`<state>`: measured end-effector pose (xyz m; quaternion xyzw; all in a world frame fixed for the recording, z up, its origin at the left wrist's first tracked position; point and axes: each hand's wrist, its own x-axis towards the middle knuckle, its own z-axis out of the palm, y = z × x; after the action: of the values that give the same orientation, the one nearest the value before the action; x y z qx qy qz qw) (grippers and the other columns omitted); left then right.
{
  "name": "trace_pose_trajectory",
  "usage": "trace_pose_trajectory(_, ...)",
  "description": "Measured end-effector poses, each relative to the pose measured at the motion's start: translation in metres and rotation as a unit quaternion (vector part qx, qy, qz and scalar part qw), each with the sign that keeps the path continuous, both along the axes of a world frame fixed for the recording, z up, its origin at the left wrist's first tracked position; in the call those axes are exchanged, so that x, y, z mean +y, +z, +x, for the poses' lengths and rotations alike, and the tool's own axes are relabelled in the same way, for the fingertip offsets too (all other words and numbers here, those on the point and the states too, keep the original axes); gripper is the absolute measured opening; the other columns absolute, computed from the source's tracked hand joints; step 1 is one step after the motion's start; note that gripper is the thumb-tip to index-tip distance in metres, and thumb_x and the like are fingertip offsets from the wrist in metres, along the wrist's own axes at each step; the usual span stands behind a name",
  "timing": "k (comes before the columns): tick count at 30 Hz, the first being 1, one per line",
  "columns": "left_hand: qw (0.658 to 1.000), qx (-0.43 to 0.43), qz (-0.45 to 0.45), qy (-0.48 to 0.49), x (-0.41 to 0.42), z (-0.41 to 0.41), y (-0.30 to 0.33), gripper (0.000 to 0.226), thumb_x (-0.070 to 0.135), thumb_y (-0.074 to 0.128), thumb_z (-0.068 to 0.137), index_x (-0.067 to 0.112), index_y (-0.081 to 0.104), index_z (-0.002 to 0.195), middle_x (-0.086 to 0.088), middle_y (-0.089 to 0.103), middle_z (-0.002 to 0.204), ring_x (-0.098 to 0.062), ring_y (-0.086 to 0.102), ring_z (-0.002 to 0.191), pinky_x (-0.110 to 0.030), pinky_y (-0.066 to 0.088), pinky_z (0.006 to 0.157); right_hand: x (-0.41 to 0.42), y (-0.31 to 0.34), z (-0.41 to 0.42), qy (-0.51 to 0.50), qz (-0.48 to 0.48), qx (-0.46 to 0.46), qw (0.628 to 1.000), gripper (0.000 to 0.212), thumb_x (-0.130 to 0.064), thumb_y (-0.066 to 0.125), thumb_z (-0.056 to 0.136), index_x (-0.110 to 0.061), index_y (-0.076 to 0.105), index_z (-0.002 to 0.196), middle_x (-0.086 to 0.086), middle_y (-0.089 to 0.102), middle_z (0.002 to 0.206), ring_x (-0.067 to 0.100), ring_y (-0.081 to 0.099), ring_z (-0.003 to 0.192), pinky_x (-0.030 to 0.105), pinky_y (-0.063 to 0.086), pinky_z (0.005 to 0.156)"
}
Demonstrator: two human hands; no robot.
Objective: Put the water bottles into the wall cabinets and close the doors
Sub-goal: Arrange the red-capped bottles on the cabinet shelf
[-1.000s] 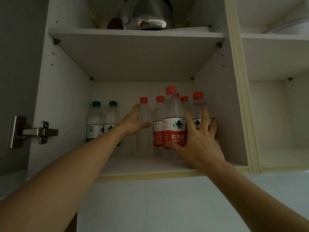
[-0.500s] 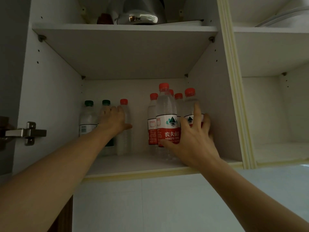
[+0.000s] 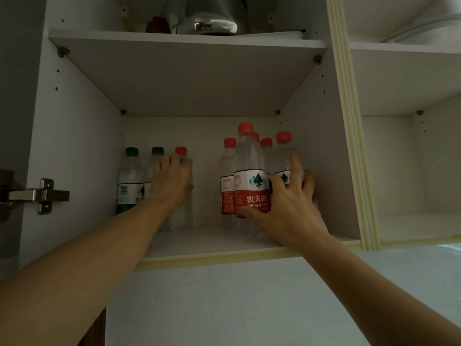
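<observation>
The open wall cabinet [image 3: 74,151] fills most of the frame, its white lower shelf [image 3: 212,240] across the middle and an upper shelf [image 3: 187,38] near the top edge. A second open compartment [image 3: 399,158] lies at the right of the frame. On the upper shelf, top centre, sits a shiny metal kettle [image 3: 207,21]. At the left edge a steel door hinge [image 3: 40,196] juts from the cabinet wall.

On the lower shelf, right of centre, a cluster of red-capped water bottles [image 3: 249,176] stands upright and close together. The right hand [image 3: 287,208] has its grip spread over the front of this cluster, fingers straight, thumb against the tall front bottle's red label.

Left of centre two green-capped bottles [image 3: 129,181] stand side by side, with a lone red-capped bottle [image 3: 181,156] just beside them. The left hand [image 3: 172,183] wraps its grip around this bottle, fingers curled over its shoulder.
</observation>
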<state>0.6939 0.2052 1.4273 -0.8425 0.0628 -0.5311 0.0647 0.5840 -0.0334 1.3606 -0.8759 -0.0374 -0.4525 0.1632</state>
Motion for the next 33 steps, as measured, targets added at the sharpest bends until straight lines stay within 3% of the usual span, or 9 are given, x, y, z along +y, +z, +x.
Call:
trace_pose_trajectory(2, 0.987, -0.034, -0.055, -0.149, -0.019, -0.017, 0.003, 0.049, 0.033, 0.062, 0.097, 0.010, 0.052, 0.140, -0.014, 0.050, 0.136, -0.031, 0.047, 0.123, -0.042, 0.041, 0.099, 0.000, 0.001, -0.003, 0.014, 0.015, 0.001, 1.000, 0.090, -0.080, 0.062, 0.076, -0.033, 0.034, 0.148, -0.010, -0.024, 0.164, 0.039, -0.011, 0.154, 0.067, 0.020, 0.118)
trace_pose_trajectory(5, 0.905, -0.010, -0.196, -0.377, -0.053, -0.050, 0.008, 0.036, 0.042, 0.053, 0.102, 0.013, 0.061, 0.123, -0.002, 0.060, 0.119, -0.017, 0.060, 0.101, -0.028, 0.048, 0.081, 0.000, 0.002, -0.010, 0.034, 0.063, -0.031, 0.997, 0.072, -0.069, 0.059, 0.087, -0.031, 0.038, 0.144, -0.011, -0.014, 0.166, 0.036, -0.002, 0.154, 0.063, 0.029, 0.116)
trace_pose_trajectory(7, 0.849, 0.065, -0.255, -0.457, -0.069, -0.068, 0.007, 0.046, 0.057, 0.050, 0.098, 0.019, 0.057, 0.124, 0.006, 0.061, 0.111, -0.012, 0.062, 0.098, -0.025, 0.049, 0.077, -0.001, 0.001, -0.014, 0.060, 0.122, -0.065, 0.989, 0.056, -0.051, 0.058, 0.097, -0.028, 0.037, 0.143, -0.002, -0.003, 0.167, 0.039, 0.013, 0.151, 0.060, 0.039, 0.112)
trace_pose_trajectory(11, 0.821, 0.189, -0.272, -0.464, -0.086, -0.085, -0.003, 0.080, 0.062, 0.068, 0.085, 0.020, 0.035, 0.146, 0.007, 0.052, 0.126, -0.015, 0.059, 0.111, -0.028, 0.051, 0.085, -0.007, 0.001, -0.020, 0.097, 0.214, -0.086, 0.968, 0.072, -0.013, 0.064, 0.096, -0.025, 0.023, 0.154, 0.015, 0.032, 0.152, 0.041, 0.049, 0.130, 0.055, 0.050, 0.102)
trace_pose_trajectory(15, 0.789, 0.248, -0.305, -0.473, -0.092, -0.082, -0.013, 0.079, 0.038, 0.085, 0.079, 0.020, 0.036, 0.139, -0.001, 0.063, 0.129, -0.018, 0.067, 0.108, -0.038, 0.058, 0.091, -0.007, 0.003, -0.023, 0.084, 0.262, -0.074, 0.959, 0.076, -0.015, 0.067, 0.095, -0.019, 0.022, 0.155, 0.012, 0.052, 0.135, 0.035, 0.057, 0.121, 0.046, 0.051, 0.095)
trace_pose_trajectory(22, 0.794, 0.261, -0.291, -0.465, -0.074, -0.086, -0.011, 0.062, 0.033, 0.084, 0.080, 0.025, 0.046, 0.129, 0.005, 0.067, 0.112, -0.016, 0.068, 0.100, -0.044, 0.060, 0.088, -0.009, 0.003, -0.022, 0.088, 0.276, -0.053, 0.956, 0.072, -0.018, 0.072, 0.092, -0.020, 0.029, 0.149, 0.010, 0.050, 0.134, 0.031, 0.057, 0.119, 0.040, 0.051, 0.088)
trace_pose_trajectory(27, 0.822, 0.234, -0.286, -0.433, -0.049, -0.085, -0.014, 0.056, 0.036, 0.083, 0.082, 0.031, 0.046, 0.124, 0.014, 0.063, 0.103, -0.005, 0.064, 0.091, -0.027, 0.055, 0.070, -0.009, 0.001, -0.018, 0.081, 0.254, -0.050, 0.963, 0.075, -0.015, 0.070, 0.093, -0.018, 0.023, 0.152, 0.013, 0.045, 0.137, 0.034, 0.053, 0.123, 0.049, 0.053, 0.097)
trace_pose_trajectory(30, 0.836, 0.229, -0.296, -0.401, -0.032, -0.080, -0.014, 0.061, 0.036, 0.083, 0.081, 0.026, 0.048, 0.131, 0.006, 0.066, 0.111, -0.011, 0.066, 0.095, -0.031, 0.057, 0.076, -0.005, 0.001, -0.017, 0.049, 0.187, -0.057, 0.980, 0.090, -0.017, 0.073, 0.091, -0.019, 0.012, 0.157, 0.015, 0.033, 0.147, 0.037, 0.038, 0.136, 0.051, 0.045, 0.105)
trace_pose_trajectory(33, 0.835, 0.233, -0.319, -0.384, -0.019, -0.072, -0.014, 0.066, 0.032, 0.084, 0.080, 0.024, 0.047, 0.135, -0.001, 0.067, 0.120, -0.018, 0.066, 0.101, -0.042, 0.058, 0.088, 0.005, 0.001, -0.020, -0.002, 0.083, -0.084, 0.993, 0.106, -0.031, 0.076, 0.089, -0.026, -0.003, 0.159, 0.013, 0.006, 0.164, 0.039, 0.009, 0.151, 0.055, 0.030, 0.117)
